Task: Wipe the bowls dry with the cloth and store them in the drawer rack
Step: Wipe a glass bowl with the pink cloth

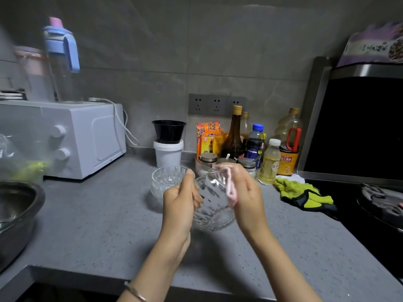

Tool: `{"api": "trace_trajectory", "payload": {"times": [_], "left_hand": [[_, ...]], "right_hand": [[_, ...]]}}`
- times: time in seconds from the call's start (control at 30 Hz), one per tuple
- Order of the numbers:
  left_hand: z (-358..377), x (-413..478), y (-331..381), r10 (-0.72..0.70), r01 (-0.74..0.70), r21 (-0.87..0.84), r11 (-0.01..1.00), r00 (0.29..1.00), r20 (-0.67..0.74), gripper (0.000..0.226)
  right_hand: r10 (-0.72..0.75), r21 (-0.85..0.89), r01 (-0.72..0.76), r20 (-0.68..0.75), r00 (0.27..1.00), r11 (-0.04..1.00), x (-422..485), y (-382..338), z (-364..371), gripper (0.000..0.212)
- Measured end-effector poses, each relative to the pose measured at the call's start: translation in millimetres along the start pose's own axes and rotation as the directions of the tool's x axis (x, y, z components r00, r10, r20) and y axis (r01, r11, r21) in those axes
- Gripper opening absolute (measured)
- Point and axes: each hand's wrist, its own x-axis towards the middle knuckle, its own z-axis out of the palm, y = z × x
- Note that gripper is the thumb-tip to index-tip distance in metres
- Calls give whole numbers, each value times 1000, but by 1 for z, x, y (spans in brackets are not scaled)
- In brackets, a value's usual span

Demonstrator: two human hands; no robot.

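Note:
A clear cut-glass bowl [211, 205] is held tilted above the grey counter [98, 225]. My left hand [180, 203] grips its left rim, thumb up. My right hand [244, 192] holds a pink cloth [230, 188] against the bowl's right rim and inner wall. Behind my left hand, a stack of similar glass bowls [165, 179] stands on the counter. No drawer rack is in view.
A white microwave [72, 138] sits at the left with bottles on top. A steel basin [15, 214] is at the far left edge. Sauce bottles [250, 140] and jars line the back wall. A yellow-green glove [301, 192] lies by the black stove [359, 131].

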Motion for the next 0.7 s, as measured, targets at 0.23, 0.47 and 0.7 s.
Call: {"api": "trace_trajectory", "payload": {"times": [0.23,0.47,0.7], "left_hand": [[-16,11,-9,-91,87,35,996,981,172,41],[-10,7,17,284,-427,332,841,871,402,56],[-8,9,11,169,-181,121,976,981,100,58]], "right_hand": [[343,161,-335,-23,939,928,8,0,-14,52],[149,-87,-138,133,980,987,18,-7,-15,51],[-91,-19,92,49,995,996,-6,6,-3,45]]}}
